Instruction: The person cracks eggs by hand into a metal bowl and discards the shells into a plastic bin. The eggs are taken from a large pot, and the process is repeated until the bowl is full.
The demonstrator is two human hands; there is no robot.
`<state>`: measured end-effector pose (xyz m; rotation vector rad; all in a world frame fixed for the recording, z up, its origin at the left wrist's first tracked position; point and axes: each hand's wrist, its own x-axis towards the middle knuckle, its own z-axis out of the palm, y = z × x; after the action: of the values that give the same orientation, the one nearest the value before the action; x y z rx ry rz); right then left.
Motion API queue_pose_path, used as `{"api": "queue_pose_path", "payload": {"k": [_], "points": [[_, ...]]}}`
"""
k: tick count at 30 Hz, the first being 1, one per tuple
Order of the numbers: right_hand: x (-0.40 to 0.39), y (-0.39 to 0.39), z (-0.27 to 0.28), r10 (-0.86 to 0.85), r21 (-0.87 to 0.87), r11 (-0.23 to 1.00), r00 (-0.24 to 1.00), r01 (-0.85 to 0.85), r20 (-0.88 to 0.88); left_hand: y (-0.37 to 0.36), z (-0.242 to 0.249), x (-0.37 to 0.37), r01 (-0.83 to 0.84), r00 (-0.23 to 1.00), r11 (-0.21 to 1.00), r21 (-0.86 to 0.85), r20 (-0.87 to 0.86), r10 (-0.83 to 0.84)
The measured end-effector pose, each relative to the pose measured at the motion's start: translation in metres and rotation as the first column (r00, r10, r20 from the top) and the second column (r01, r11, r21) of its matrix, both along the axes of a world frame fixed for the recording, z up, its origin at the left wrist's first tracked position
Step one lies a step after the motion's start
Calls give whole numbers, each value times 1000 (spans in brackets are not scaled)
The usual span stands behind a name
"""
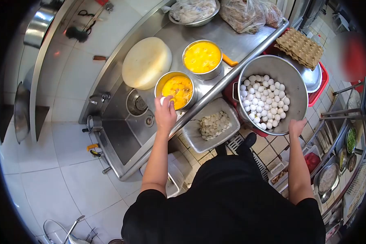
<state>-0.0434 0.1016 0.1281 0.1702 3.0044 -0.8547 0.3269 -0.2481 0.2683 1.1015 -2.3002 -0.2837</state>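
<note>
My left hand (165, 115) is closed around a white egg (162, 100) at the near-left rim of a metal bowl (157, 86). Yellow yolks and egg white (179, 89) lie in that bowl. Down at the right, my right hand (297, 127) grips the edge of a large steel pot (300, 87). Many whole white eggs (266, 101) cover the pot's bottom. Farther back on the steel counter stands a second metal bowl (209, 75), nearly full of yolks (202, 57). Between the counter and the pot, a grey tub (191, 132) holds a heap of cracked eggshells (215, 125).
A round white cutting board (146, 63) lies beside the sink (124, 130). Plastic bags (242, 15) and a covered bowl (193, 10) sit at the counter's far end. Egg cartons (300, 46) are stacked behind the pot. Shelving with food containers (328, 179) stands at the right.
</note>
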Motion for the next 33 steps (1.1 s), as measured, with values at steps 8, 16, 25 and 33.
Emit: {"api": "queue_pose_path", "payload": {"k": [8, 16, 25, 33], "points": [[-5, 0, -4, -10, 7, 1000, 1000, 10, 4, -4, -12, 30, -45, 980, 994, -101, -196, 24], [-6, -2, -1, -39, 110, 993, 999, 40, -11, -20, -29, 29, 40, 968, 993, -111, -244, -67], [-4, -4, 8, -16, 73, 997, 999, 14, 34, -79, -34, 3, 198, 968, 951, 237, -200, -152], [-5, -3, 10, -10, 51, 999, 999, 7, 51, -79, 67, -11, 264, 942, 935, 238, 145, -303]]}}
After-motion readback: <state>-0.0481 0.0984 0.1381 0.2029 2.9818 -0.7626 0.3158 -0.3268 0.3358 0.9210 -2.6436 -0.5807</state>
